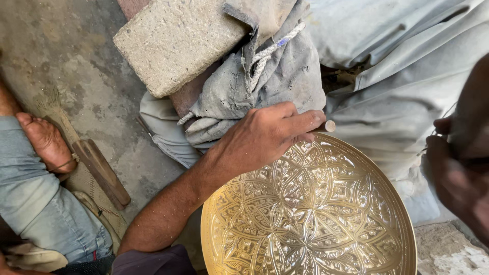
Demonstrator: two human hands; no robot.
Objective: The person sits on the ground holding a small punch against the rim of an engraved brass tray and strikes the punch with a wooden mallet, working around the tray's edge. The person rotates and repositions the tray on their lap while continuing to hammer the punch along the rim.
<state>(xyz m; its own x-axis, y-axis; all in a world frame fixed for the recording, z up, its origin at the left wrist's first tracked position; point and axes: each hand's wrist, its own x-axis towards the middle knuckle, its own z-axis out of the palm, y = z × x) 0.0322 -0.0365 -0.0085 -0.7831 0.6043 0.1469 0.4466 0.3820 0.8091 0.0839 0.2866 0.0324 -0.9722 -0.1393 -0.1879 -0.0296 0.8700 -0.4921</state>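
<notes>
The brass plate (pixel 310 214) lies in front of me, its face covered with engraved petals and leaf bands, and everything else I place from it. My left hand (pixel 265 137) rests on the plate's upper rim, fingers clenched around a short metal punch (pixel 329 126) whose round end sticks out just past my forefinger. My right hand (pixel 458 173) hovers off the plate's right edge, dark and blurred; I cannot tell whether it grips anything. I judge I am setting the punch for work along the rim band, so the tip needs seating squarely on the pattern line. Above the plate sit a grey cloth bundle (pixel 254 86) and a stone block (pixel 173 43); far left, another person's foot (pixel 43 140) by a wooden stick (pixel 102 173).
</notes>
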